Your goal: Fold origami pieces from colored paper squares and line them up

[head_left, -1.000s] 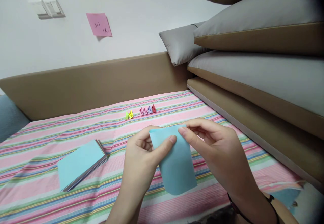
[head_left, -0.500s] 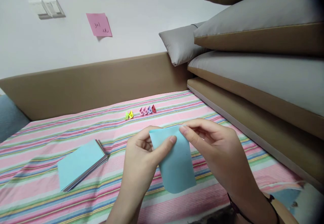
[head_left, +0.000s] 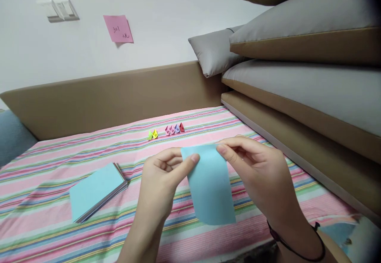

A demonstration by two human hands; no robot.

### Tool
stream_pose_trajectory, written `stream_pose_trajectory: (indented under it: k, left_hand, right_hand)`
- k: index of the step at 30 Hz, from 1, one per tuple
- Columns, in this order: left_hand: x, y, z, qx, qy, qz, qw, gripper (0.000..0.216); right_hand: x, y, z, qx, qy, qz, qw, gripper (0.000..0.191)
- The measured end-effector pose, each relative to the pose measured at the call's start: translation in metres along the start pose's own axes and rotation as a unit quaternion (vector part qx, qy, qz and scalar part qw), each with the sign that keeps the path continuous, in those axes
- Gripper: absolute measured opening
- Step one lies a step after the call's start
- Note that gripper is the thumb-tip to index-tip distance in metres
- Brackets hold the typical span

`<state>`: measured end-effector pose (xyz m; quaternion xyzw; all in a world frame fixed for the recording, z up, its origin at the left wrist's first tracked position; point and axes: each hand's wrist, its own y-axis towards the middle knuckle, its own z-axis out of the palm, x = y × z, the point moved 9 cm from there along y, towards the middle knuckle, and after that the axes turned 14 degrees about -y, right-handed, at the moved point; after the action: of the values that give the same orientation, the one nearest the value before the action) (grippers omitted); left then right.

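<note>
A light blue sheet of paper hangs in the air between my hands, its lower edge bowed. My left hand pinches its upper left part, thumb on the front and fingers behind. At the upper right corner, my right hand grips the sheet between thumb and fingers; a dark band circles that wrist. To the left lies a stack of coloured paper with a light blue sheet on top. Beyond my hands stand several small folded paper pieces: yellow and green ones, and pink, purple and red ones.
A striped cloth covers the surface. Grey and brown cushions are piled along the right side, and a brown padded board runs along the back. On the wall are a pink note and white switches.
My left thumb has slid left along the sheet, toward its upper left corner. My hands are slightly farther apart, and the sheet has shifted a little right and up.
</note>
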<state>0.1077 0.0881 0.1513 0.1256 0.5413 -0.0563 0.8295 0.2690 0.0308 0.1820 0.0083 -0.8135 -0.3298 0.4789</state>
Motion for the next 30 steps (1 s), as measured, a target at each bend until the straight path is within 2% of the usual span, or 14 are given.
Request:
stream_pose_trajectory:
  k: [6, 13, 22, 30]
  left_hand:
    - [-0.005, 0.007, -0.007, 0.005, 0.007, -0.007, 1.000, 0.016]
    - [-0.005, 0.005, -0.002, 0.036, 0.029, -0.003, 0.999, 0.019]
    - [-0.005, 0.009, -0.007, 0.018, 0.033, 0.019, 0.999, 0.019]
    - [-0.008, 0.008, 0.003, 0.067, 0.009, 0.020, 0.997, 0.023]
  right_hand:
    - [-0.007, 0.003, 0.000, -0.009, 0.001, 0.005, 1.000, 0.012]
    - [-0.013, 0.004, 0.001, -0.010, 0.008, 0.016, 1.000, 0.009]
    - [-0.017, 0.004, 0.008, 0.003, 0.025, 0.026, 0.999, 0.011]
    - [-0.020, 0.006, 0.008, 0.000, 0.026, 0.027, 0.999, 0.011]
